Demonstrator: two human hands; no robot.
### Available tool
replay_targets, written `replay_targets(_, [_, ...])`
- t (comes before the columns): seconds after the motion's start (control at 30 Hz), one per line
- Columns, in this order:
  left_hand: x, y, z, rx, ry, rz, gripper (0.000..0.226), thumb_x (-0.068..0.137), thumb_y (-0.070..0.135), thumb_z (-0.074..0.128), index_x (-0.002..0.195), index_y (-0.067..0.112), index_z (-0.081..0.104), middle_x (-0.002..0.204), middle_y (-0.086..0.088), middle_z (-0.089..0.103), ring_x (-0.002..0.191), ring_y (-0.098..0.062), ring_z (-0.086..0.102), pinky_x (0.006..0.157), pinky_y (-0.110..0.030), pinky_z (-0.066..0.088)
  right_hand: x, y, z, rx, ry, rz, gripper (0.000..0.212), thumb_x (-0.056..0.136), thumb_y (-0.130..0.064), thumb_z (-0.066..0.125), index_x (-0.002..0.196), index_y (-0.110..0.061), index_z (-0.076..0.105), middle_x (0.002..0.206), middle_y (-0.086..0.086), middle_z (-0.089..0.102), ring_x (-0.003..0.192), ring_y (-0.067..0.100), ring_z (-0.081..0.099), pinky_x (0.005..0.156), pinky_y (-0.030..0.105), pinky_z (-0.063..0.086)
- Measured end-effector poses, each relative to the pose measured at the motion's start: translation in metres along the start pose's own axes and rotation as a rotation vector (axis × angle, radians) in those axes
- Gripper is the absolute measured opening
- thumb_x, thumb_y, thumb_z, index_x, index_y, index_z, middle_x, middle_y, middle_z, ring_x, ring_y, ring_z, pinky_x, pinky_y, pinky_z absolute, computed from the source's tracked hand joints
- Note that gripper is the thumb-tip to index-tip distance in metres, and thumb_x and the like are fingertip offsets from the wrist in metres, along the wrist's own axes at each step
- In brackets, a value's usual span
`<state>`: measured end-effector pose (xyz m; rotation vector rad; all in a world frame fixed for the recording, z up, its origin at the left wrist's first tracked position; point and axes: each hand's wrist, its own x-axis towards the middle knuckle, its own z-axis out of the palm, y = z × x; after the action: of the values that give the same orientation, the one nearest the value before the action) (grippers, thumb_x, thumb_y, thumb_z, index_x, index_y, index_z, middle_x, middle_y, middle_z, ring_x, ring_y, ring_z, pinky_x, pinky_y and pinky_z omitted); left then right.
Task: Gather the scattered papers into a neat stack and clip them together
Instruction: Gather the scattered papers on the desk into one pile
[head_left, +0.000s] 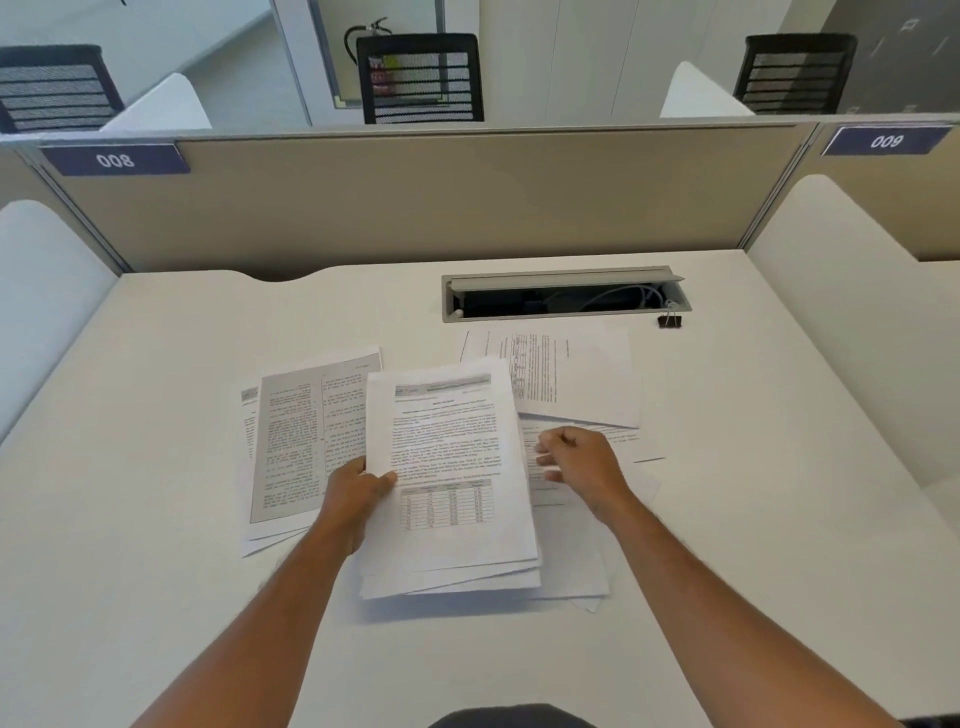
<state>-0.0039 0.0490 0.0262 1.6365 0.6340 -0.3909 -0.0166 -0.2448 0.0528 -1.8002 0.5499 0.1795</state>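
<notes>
Both forearms reach out from the near edge of the white tabletop (156, 415). In the left hand (358, 493) a partial stack (449, 478) is pinched by its left edge, thumb on top, grip narrow on the sheets; its lower corners fan out unevenly. Beside it to the right, the right hand (582, 462) hovers with fingers curled over loose sheets (582, 384); whether that grip has a page I cannot tell. More papers (296, 441) lie on the left, partly under the stack. Far right, beside the open cable tray (561, 296), the black binder clip (670, 318) stands well apart from the pages.

Judging by this, gathering is about halfway done. To do it well, slide each remaining sheet onto the stack, then stand the stack on edge and tap it square before reaching for the clip.
</notes>
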Motion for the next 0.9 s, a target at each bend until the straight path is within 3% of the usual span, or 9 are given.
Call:
replay_targets(0.07, [0.002, -0.002, -0.005, -0.008, 0.020, -0.006, 0.035, 0.092, 0.001, 0.066, 0.127, 0.007, 0.065, 0.118, -0.010, 0.074, 0.100, -0.033, 0.072, 0.092, -0.053, 0.058, 0.021, 0.000, -0.008, -0.313, 0.055, -0.116, 0.028, 0.094, -0.024, 0.064, 0.120, -0.015, 0.070, 0.124, 0.007, 0.071, 0.114, 0.022, 0.066, 0.103, 0.039, 0.051])
replay_targets(0.17, [0.004, -0.003, -0.011, -0.045, 0.029, -0.020, 0.035, 0.093, 0.001, 0.065, 0.127, 0.008, 0.064, 0.116, -0.010, 0.075, 0.098, -0.033, 0.073, 0.088, -0.051, 0.059, 0.049, -0.007, -0.017, -0.700, -0.044, -0.171, 0.065, 0.097, -0.031, 0.061, 0.154, -0.013, 0.035, 0.159, 0.009, 0.037, 0.147, 0.026, 0.033, 0.118, 0.041, 0.032])
replay_targets(0.23, [0.006, -0.002, -0.013, -0.103, 0.031, -0.032, 0.037, 0.093, 0.001, 0.066, 0.129, 0.010, 0.064, 0.118, -0.009, 0.074, 0.098, -0.033, 0.073, 0.088, -0.053, 0.060, 0.063, -0.008, -0.018, -0.959, -0.088, -0.173, 0.074, 0.099, -0.039, 0.056, 0.158, -0.013, 0.020, 0.164, 0.012, 0.022, 0.152, 0.029, 0.019, 0.119, 0.046, 0.026])
replay_targets(0.3, [0.006, 0.001, -0.015, -0.186, 0.027, -0.046, 0.036, 0.094, 0.000, 0.066, 0.129, 0.010, 0.064, 0.118, -0.009, 0.074, 0.101, -0.034, 0.073, 0.090, -0.054, 0.059, 0.068, -0.005, -0.014, -1.086, -0.116, -0.139, 0.075, 0.099, -0.046, 0.050, 0.158, -0.014, 0.017, 0.163, 0.012, 0.023, 0.151, 0.030, 0.021, 0.118, 0.049, 0.026])
replay_targets(0.4, [0.004, 0.007, -0.018, -0.334, -0.017, -0.057, 0.034, 0.094, -0.005, 0.063, 0.126, 0.008, 0.065, 0.119, -0.010, 0.075, 0.107, -0.035, 0.071, 0.097, -0.057, 0.055, 0.063, 0.006, -0.002, -1.149, -0.112, -0.098, 0.072, 0.100, -0.049, 0.046, 0.156, -0.014, 0.019, 0.158, 0.012, 0.032, 0.146, 0.030, 0.029, 0.114, 0.052, 0.030])
replay_targets(0.47, [0.005, 0.011, -0.018, -0.429, -0.036, -0.058, 0.034, 0.093, -0.007, 0.061, 0.124, 0.007, 0.065, 0.119, -0.010, 0.075, 0.109, -0.035, 0.070, 0.092, -0.053, 0.057, 0.051, 0.011, 0.008, -1.185, -0.054, -0.104, 0.066, 0.100, -0.046, 0.045, 0.154, -0.013, 0.025, 0.150, 0.013, 0.042, 0.139, 0.031, 0.038, 0.109, 0.051, 0.035])
replay_targets(0.63, [0.011, 0.014, -0.013, -0.494, -0.001, -0.060, 0.027, 0.092, -0.008, 0.062, 0.115, 0.006, 0.067, 0.116, -0.011, 0.076, 0.106, -0.033, 0.071, 0.079, -0.044, 0.059, 0.022, -0.002, 0.017, -1.048, -0.026, -0.147, 0.032, 0.099, -0.034, 0.049, 0.120, -0.012, 0.061, 0.120, 0.010, 0.068, 0.110, 0.031, 0.063, 0.089, 0.037, 0.047])
replay_targets(0.77, [0.010, 0.013, -0.011, -0.447, 0.021, -0.041, 0.028, 0.092, -0.008, 0.062, 0.113, 0.010, 0.068, 0.112, -0.008, 0.076, 0.103, -0.032, 0.072, 0.085, -0.047, 0.058, 0.041, -0.017, -0.006, -0.859, 0.054, -0.114, 0.046, 0.099, -0.025, 0.054, 0.143, -0.014, 0.051, 0.137, 0.011, 0.061, 0.125, 0.032, 0.057, 0.098, 0.036, 0.047])
replay_targets(0.9, [0.007, 0.010, -0.012, -0.226, 0.070, -0.004, 0.033, 0.092, -0.005, 0.064, 0.122, 0.010, 0.065, 0.111, -0.007, 0.074, 0.100, -0.032, 0.071, 0.089, -0.052, 0.058, 0.075, -0.009, -0.040, -0.894, 0.089, -0.050, 0.080, 0.090, -0.033, 0.068, 0.156, -0.014, 0.026, 0.161, 0.013, 0.027, 0.149, 0.031, 0.023, 0.113, 0.048, 0.034])
